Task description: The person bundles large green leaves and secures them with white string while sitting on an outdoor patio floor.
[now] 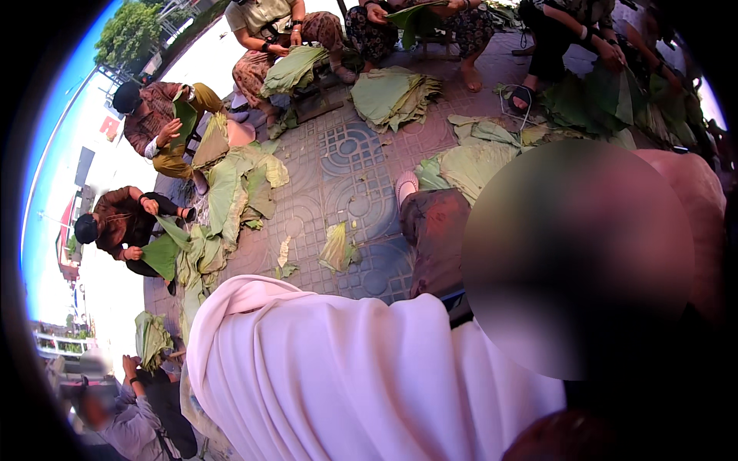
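Observation:
Loose pale pink cloth [330, 369], draped in long folds, fills the lower middle of the view. It looks like a sleeve, but no hand shows at its end. Neither my left hand nor my right hand can be made out. Just beyond the cloth, a small bunch of yellowish-green leaves [335, 247] lies on the paving. Dark trousers [432, 238] and a striped shoe [406, 185] show right of it. A large blurred patch hides much of the right side.
People sit in a ring on patterned paving [338, 165], handling big green leaves. Leaf stacks lie at the far middle [393, 96], along the left [231, 188] and near the right [477, 163]. One person in a dark cap [115, 223] holds a folded leaf [160, 255].

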The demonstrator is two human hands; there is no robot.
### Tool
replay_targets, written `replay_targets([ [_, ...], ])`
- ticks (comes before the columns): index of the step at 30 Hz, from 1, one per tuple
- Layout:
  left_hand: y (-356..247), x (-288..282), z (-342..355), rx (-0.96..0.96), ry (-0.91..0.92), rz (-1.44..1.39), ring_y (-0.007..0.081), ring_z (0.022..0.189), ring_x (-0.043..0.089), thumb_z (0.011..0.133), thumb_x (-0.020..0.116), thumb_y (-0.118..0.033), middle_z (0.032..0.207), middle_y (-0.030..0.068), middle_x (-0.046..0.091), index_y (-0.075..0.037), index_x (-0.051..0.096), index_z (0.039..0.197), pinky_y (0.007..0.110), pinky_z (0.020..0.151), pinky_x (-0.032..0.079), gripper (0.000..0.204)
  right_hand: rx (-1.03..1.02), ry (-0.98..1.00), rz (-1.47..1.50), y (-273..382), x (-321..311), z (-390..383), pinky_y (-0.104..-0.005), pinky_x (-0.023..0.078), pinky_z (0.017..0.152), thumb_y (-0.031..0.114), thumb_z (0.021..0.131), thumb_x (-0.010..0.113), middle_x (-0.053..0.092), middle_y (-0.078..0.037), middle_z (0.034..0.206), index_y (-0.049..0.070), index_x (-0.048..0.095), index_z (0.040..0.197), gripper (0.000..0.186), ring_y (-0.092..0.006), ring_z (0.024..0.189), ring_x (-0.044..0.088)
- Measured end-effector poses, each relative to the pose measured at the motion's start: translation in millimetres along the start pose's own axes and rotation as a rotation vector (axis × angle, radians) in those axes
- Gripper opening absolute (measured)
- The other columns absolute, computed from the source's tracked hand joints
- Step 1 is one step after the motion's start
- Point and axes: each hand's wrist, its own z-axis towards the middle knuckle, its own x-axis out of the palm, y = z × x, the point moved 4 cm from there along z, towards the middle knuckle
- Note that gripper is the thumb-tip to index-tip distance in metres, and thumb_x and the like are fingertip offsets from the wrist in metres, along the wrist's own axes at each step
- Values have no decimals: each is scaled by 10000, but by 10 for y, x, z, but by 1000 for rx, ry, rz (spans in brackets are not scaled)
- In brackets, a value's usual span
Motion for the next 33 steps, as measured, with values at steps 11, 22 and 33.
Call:
replay_targets([
  [11,13,-3,2,-11,9,-3,203,721,610,745,557,-203,754,64,630,-74,616,873,324,634,413,191,-40,5,-5,56,24,-32,-193,374,382,197,814,532,557,-161,930,-40,390,1039,356,-100,432,468],
  [22,118,51,47,20,-5,0,205,729,609,756,555,-204,769,71,630,-66,607,896,321,639,420,204,-129,-55,-40,138,14,-304,-188,373,410,232,807,546,552,-137,948,-44,372,1090,432,-90,467,471],
  [33,130,-187,-136,30,-54,-7,207,736,608,766,554,-206,784,77,630,-58,597,919,318,644,428,217,-178,-113,-94,261,33,-560,-184,373,437,267,801,560,547,-113,966,-48,354,1142,508,-81,502,474],
])
